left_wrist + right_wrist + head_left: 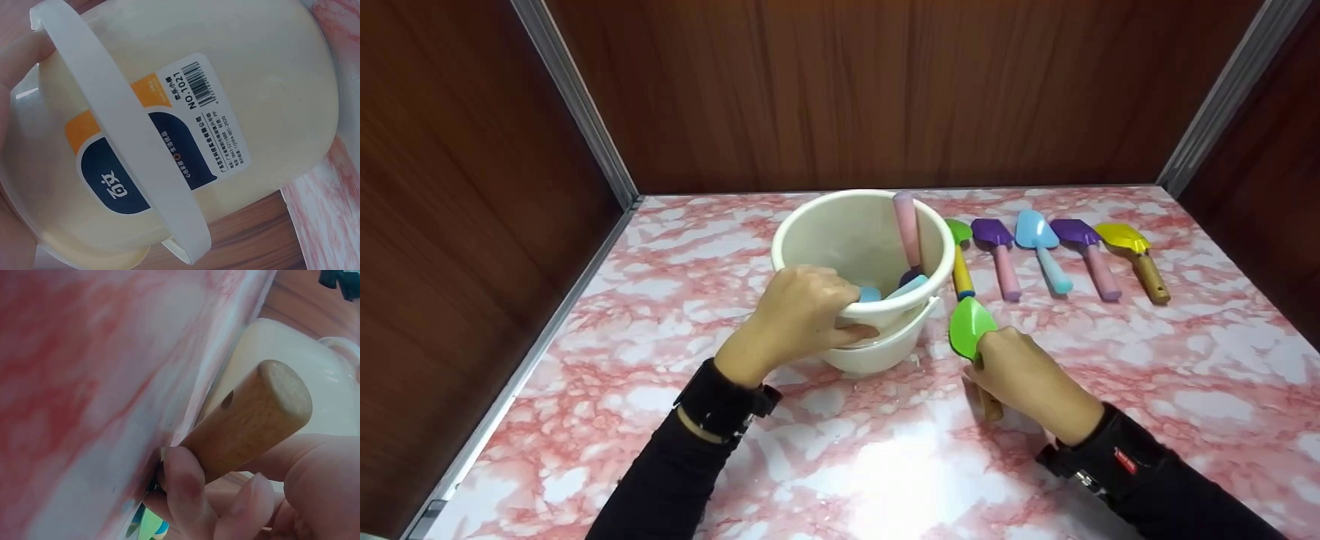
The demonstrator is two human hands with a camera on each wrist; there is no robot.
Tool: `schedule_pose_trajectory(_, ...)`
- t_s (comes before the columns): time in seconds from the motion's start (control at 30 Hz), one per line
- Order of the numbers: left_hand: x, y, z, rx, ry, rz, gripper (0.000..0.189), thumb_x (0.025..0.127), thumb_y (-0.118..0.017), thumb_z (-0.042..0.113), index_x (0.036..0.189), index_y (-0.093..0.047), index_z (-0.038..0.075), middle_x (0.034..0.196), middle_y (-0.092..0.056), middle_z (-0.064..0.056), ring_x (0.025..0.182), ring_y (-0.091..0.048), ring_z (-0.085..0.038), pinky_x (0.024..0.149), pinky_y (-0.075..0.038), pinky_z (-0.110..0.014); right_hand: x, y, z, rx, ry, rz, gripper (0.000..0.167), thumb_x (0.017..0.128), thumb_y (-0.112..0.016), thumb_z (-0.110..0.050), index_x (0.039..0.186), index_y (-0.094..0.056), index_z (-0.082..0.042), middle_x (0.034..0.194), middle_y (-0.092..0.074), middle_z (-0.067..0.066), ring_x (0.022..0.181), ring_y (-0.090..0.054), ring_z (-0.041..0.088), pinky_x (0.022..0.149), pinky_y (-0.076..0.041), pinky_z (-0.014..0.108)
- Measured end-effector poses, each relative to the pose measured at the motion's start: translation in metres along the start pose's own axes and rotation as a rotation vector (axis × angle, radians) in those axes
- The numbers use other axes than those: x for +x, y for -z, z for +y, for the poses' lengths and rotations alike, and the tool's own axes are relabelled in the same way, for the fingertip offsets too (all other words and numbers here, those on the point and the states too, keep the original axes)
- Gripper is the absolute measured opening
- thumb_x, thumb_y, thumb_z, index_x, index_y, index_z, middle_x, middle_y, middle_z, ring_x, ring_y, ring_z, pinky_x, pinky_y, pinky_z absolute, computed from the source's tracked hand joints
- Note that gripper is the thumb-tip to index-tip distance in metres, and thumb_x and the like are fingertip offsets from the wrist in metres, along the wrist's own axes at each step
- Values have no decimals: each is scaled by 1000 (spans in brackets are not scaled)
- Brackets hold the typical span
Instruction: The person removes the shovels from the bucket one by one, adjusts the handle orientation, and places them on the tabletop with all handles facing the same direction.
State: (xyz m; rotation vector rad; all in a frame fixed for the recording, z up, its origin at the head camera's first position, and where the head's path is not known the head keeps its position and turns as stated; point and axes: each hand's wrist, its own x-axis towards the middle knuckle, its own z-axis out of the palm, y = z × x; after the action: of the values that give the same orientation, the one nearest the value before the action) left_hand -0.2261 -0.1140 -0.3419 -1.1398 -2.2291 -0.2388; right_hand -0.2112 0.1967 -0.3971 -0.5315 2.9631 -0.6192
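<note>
My left hand (pixel 802 311) grips the near left rim of a cream plastic bucket (pixel 877 360), thumb outside. In the left wrist view the bucket's white carrying handle (pixel 121 112) crosses its printed label (pixel 219 129). Inside, a pink-handled shovel (pixel 908 229) leans upright on the wall beside light blue pieces (pixel 870 294), partly hidden by the rim. Right of the bucket, my right hand (pixel 1024 375) holds a small green shovel (pixel 970 324) low over the table, its blade pointing away. The right wrist view shows its wooden handle (pixel 247 416) between thumb and fingers.
Behind the right hand lie a green shovel with a yellow handle (pixel 963 274), two purple ones with pink handles (pixel 1005 270), a light blue one (pixel 1036 229) and a yellow one with a wooden handle (pixel 1151 277). Brown panels (pixel 847 90) enclose the marbled table (pixel 660 420).
</note>
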Motion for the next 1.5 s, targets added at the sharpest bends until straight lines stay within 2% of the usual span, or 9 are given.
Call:
schedule_pose_trajectory(0.17, 0, -1, 0, -8, -4, 6, 40, 81, -92, 43, 69, -66, 16, 67, -66, 2, 65, -63, -22, 60, -49, -39, 0, 1, 0, -26, 15, 17, 33, 94, -77, -8, 63, -64, -9, 45, -56, -6, 40, -59, 8, 72, -61, 44)
schedule_pose_trajectory(0.7, 0, 0, 0, -7, -9, 16, 40, 81, -92, 43, 69, -65, 16, 66, -64, 3, 64, -62, -22, 60, -49, -39, 0, 1, -1, -5, 2, 10, 33, 95, -77, -9, 64, -65, -9, 46, -57, -5, 41, -60, 9, 63, -58, 37)
schedule_pose_trajectory(0.9, 0, -1, 0, -8, -12, 28, 40, 80, -93, 43, 68, -65, 16, 64, -61, 3, 64, -62, -23, 59, -48, -39, 0, 13, 2, -36, 7, 33, 25, 95, -78, -15, 74, -68, -5, 62, -63, 1, 55, -60, 15, 57, -50, 35)
schedule_pose_trajectory(1.03, -1, -1, -1, -12, -10, 27, 40, 81, -93, 42, 68, -64, 16, 63, -60, 3, 63, -61, -22, 59, -48, -39, 0, 32, 5, -94, -20, 44, 27, 95, -79, -23, 86, -74, 2, 78, -73, 13, 65, -66, 23, 64, -57, 44)
schedule_pose_trajectory(1.2, -1, -1, 0, -12, -6, 21, 40, 81, -92, 42, 68, -65, 16, 63, -61, 2, 63, -61, -22, 59, -48, -39, -4, 57, 9, -188, 28, 116, 32, 96, -79, -27, 102, -79, 4, 93, -78, 21, 80, -75, 34, 75, -61, 55)
schedule_pose_trajectory(1.3, -2, -1, 0, -14, -6, 14, 40, 82, -92, 43, 69, -66, 16, 64, -62, 2, 63, -62, -22, 59, -48, -38, -9, 68, 9, -221, 82, 188, 31, 97, -79, -27, 107, -80, 2, 95, -79, 19, 84, -76, 37, 73, -60, 57)
schedule_pose_trajectory(1.37, -2, -1, 0, -20, -5, 10, 39, 82, -92, 42, 69, -66, 16, 64, -63, 3, 64, -62, -22, 59, -48, -38, -10, 75, 5, -249, 135, 264, 26, 96, -79, -24, 104, -82, 0, 91, -80, 16, 81, -77, 36, 89, -56, 63)
schedule_pose_trajectory(1.4, -2, 0, 0, -24, -4, 9, 39, 82, -92, 42, 69, -67, 16, 65, -63, 2, 63, -62, -22, 58, -48, -38, -9, 79, 2, -265, 184, 317, 22, 96, -78, -22, 100, -82, -1, 88, -79, 15, 77, -76, 35, 91, -55, 66)
schedule_pose_trajectory(1.5, -1, 0, 0, -29, 4, 4, 38, 83, -92, 42, 70, -68, 16, 65, -64, 2, 64, -62, -22, 59, -48, -38, 0, 93, -9, -351, 358, 465, 15, 94, -78, -17, 86, -78, -4, 73, -73, 8, 57, -64, 29, 75, -58, 60)
